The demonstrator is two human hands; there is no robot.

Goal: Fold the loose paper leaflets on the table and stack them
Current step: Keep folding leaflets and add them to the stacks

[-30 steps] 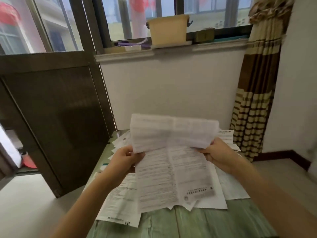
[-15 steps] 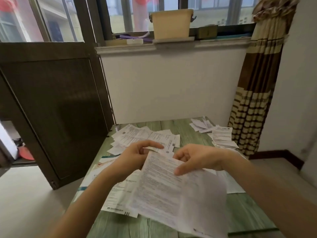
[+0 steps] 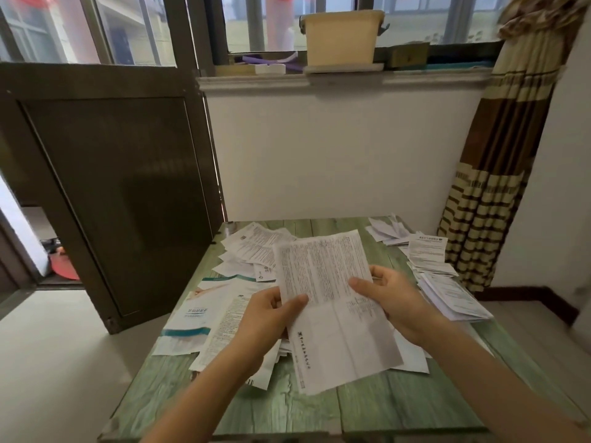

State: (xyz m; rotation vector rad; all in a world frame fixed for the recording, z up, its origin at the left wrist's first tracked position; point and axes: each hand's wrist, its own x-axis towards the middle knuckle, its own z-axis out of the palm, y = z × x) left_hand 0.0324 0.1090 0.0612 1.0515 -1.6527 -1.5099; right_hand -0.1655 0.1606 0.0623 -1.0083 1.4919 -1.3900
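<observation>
Leaflet [image 3: 323, 270], swung up since half a second ago from a near-side droop, now held lengthwise: left hand [image 3: 268, 318] pinches its left edge, right hand [image 3: 393, 298] pinches its right edge, both near mid-length, equal halves reaching beyond and behind the grips.

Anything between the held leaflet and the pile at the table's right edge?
Nothing visible does. The left hand and right hand pinch the leaflet by its side edges above the table. The pile lies just right of the right hand, with no object between them.
</observation>
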